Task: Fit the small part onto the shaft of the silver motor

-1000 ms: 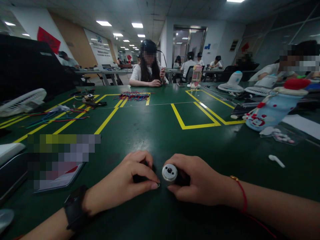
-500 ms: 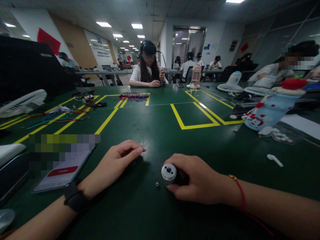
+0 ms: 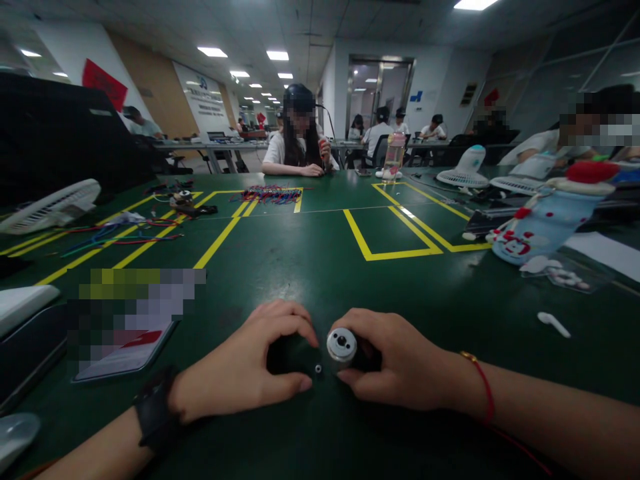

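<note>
My right hand [image 3: 395, 360] is wrapped round a small cylindrical motor [image 3: 342, 345], whose round silver end with its dark holes faces up toward me. Most of the motor's body is hidden by my fingers. Just left of it, a tiny metal ring-like part [image 3: 319, 368] lies on the green table [image 3: 280, 267]. My left hand [image 3: 260, 363] is open beside this part, with thumb and index finger curved apart and nothing between them. The fingertips are close to the little part but I see no contact.
Left lie a phone-like slab in a clear sleeve [image 3: 130, 353], loose wires [image 3: 125, 230] and a white fan [image 3: 55, 207]. Right are a blue bottle [image 3: 550, 223], a small bag [image 3: 565, 275] and a white earbud [image 3: 554, 324]. Across the table sits a person [image 3: 295, 147] near a wire bundle [image 3: 270, 194].
My left hand has moved right and nearer to me, its thumb and fingers spreading from a pinched shape. The right hand still holds the motor in nearly the same place.
</note>
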The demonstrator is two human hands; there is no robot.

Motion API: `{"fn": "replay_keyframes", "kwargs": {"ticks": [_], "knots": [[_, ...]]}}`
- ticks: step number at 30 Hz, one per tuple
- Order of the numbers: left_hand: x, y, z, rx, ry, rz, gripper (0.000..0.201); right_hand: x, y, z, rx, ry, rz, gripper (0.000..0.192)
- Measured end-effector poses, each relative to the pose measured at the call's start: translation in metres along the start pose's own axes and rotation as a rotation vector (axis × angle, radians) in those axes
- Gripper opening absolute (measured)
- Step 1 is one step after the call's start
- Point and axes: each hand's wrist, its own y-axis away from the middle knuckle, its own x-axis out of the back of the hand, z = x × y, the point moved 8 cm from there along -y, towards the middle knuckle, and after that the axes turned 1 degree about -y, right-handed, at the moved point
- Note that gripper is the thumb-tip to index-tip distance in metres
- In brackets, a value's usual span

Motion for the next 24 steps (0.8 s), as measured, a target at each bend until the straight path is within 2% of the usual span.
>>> {"fn": "replay_keyframes", "kwargs": {"ticks": [2, 4, 5, 9, 11, 15, 24], "knots": [[-0.005, 0.0, 0.006, -0.016, 0.003, -0.008, 0.024, -0.001, 0.0, 0.001, -0.008, 0.001, -0.002, 0.03], [-0.005, -0.002, 0.008, -0.017, 0.041, 0.019, 0.01, -0.002, 0.001, 0.002, -0.016, 0.008, 0.0, 0.03], [-0.003, -0.003, 0.008, -0.007, 0.073, 0.053, 0.006, -0.002, 0.001, 0.002, -0.018, 0.01, 0.002, 0.03], [0.017, -0.002, 0.009, 0.058, 0.19, 0.294, 0.012, -0.001, 0.0, 0.001, -0.003, 0.014, 0.007, 0.032], [0.021, -0.002, 0.017, 0.052, 0.197, 0.351, 0.014, -0.002, -0.001, 0.0, 0.003, 0.028, 0.004, 0.03], [0.016, -0.006, 0.031, 0.026, 0.179, 0.317, 0.018, -0.003, -0.001, 0.0, 0.002, 0.061, 0.001, 0.024], [0.017, -0.005, 0.04, -0.003, 0.136, 0.333, 0.017, -0.003, -0.002, 0.0, 0.015, 0.055, 0.017, 0.023]]}}
